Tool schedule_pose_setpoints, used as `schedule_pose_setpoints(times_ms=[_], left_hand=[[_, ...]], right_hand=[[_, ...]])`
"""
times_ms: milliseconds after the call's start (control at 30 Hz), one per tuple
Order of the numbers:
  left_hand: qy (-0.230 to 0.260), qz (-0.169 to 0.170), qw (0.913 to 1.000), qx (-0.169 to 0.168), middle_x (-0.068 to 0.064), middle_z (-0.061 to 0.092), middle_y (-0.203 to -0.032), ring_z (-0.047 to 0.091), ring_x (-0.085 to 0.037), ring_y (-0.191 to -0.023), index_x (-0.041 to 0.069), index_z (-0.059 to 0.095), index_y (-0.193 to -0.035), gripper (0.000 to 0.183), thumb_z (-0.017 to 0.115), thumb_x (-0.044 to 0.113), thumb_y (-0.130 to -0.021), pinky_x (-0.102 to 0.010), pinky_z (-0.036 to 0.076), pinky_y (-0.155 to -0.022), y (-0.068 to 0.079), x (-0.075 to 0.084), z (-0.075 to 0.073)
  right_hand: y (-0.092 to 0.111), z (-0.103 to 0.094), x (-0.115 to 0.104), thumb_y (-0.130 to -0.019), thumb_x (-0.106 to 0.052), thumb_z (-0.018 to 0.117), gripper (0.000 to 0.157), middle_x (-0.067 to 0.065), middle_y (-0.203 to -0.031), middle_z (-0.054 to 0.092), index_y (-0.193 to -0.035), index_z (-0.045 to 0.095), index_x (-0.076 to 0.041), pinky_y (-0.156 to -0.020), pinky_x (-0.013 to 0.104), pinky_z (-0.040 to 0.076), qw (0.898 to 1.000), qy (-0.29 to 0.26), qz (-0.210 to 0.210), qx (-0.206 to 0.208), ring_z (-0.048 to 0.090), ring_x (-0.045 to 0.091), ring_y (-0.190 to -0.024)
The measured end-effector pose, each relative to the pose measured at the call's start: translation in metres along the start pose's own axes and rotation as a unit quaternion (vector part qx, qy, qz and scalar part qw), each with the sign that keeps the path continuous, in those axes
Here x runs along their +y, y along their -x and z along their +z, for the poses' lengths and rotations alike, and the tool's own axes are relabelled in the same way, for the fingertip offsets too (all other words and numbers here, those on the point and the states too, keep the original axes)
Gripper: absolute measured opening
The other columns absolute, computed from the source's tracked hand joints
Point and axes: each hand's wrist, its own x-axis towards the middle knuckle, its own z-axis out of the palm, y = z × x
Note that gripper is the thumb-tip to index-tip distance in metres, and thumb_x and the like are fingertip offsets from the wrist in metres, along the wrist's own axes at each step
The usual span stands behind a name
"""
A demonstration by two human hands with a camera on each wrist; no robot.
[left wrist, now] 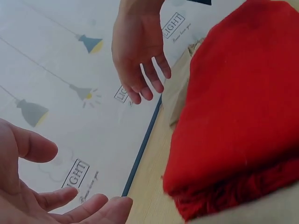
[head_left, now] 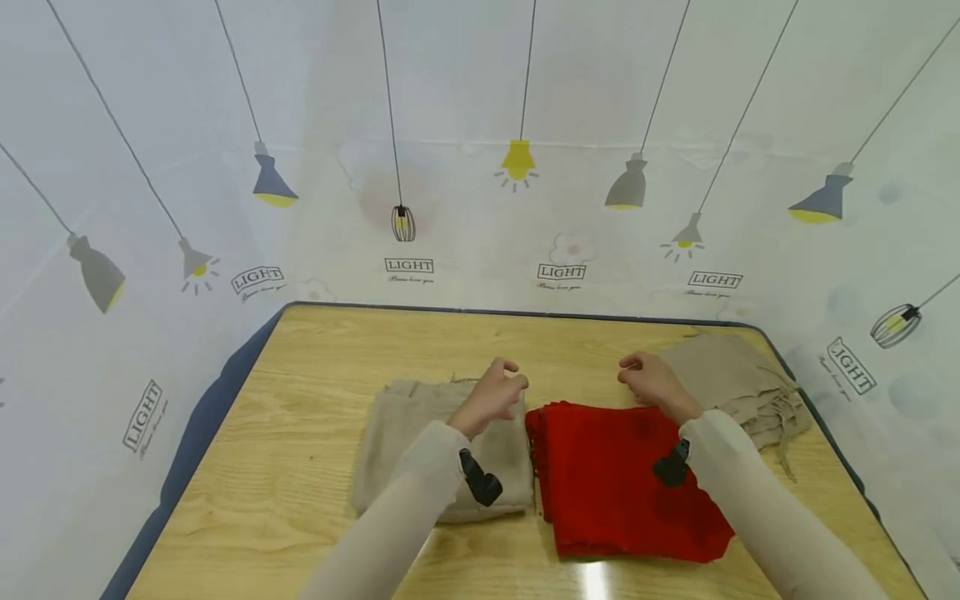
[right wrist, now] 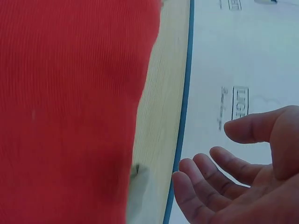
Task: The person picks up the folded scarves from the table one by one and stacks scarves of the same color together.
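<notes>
A folded red cloth (head_left: 615,483) with a fringed left edge lies on the wooden table. To its left is a folded beige cloth (head_left: 382,442), partly covered by my left forearm. My left hand (head_left: 492,396) hovers over the beige cloth's far right part, fingers loosely bent and holding nothing. Beyond the red cloth's far edge is my right hand (head_left: 654,382), also holding nothing, its fingers apart from the thumb in the right wrist view. Another beige cloth (head_left: 720,371), with tasselled ends, lies at the far right, partly behind the right hand and wrist.
The wooden table (head_left: 285,433) has a dark blue edge (head_left: 480,312). White hangings printed with lamps (head_left: 517,158) and the word LIGHT rise around its back and sides. A small black device is strapped to each wrist.
</notes>
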Motion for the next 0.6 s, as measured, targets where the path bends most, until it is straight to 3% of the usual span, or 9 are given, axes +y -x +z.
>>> schedule_pose_setpoints(times_ms=[100,267,433,533,600], left_hand=[[0.013,-0.002,0.9999,-0.002,-0.017,0.052,-0.119,0.056,-0.030,-0.104,0.003,0.043,-0.131,0.039,0.050,0.019,-0.096,-0.047,0.052,-0.083,-0.009,0.007,0.017],[0.051,-0.010,0.9986,-0.013,-0.014,0.051,-0.112,0.053,-0.025,-0.092,0.001,0.043,-0.130,0.040,0.051,0.017,-0.095,-0.042,0.053,-0.083,-0.021,0.016,0.046],[0.074,-0.012,0.9971,-0.015,-0.014,0.051,-0.113,0.051,-0.024,-0.092,0.000,0.043,-0.131,0.041,0.051,0.016,-0.095,-0.045,0.049,-0.090,-0.029,0.033,0.075],[0.097,-0.012,0.9952,-0.005,-0.009,0.050,-0.105,0.048,-0.021,-0.086,0.002,0.045,-0.123,0.033,0.053,0.015,-0.093,-0.050,0.046,-0.093,-0.036,0.044,0.097],[0.114,-0.014,0.9934,0.000,-0.005,0.047,-0.094,0.044,-0.017,-0.077,0.005,0.047,-0.107,0.017,0.053,0.013,-0.093,-0.052,0.046,-0.093,-0.040,0.050,0.114]], right_hand=[[-0.002,-0.013,0.006,-0.096,-0.012,0.043,0.046,0.032,-0.127,0.046,-0.133,0.039,0.015,-0.064,0.036,0.046,1.000,0.017,0.003,0.005,0.049,0.026,-0.076],[0.002,-0.032,0.021,-0.096,-0.013,0.043,0.048,0.034,-0.128,0.046,-0.133,0.037,0.017,-0.083,0.048,0.049,0.999,0.035,0.007,0.008,0.051,0.043,-0.107],[0.006,-0.047,0.038,-0.097,-0.012,0.044,0.048,0.036,-0.126,0.047,-0.133,0.036,0.019,-0.084,0.050,0.049,1.000,0.030,-0.006,0.008,0.050,0.048,-0.109],[0.008,-0.061,0.052,-0.098,-0.013,0.043,0.048,0.037,-0.127,0.046,-0.133,0.035,0.019,-0.081,0.047,0.050,0.999,0.038,-0.012,0.016,0.050,0.048,-0.110],[0.009,-0.074,0.063,-0.099,-0.014,0.042,0.049,0.039,-0.127,0.045,-0.134,0.034,0.019,-0.082,0.047,0.050,0.999,0.045,-0.012,0.023,0.049,0.049,-0.110]])
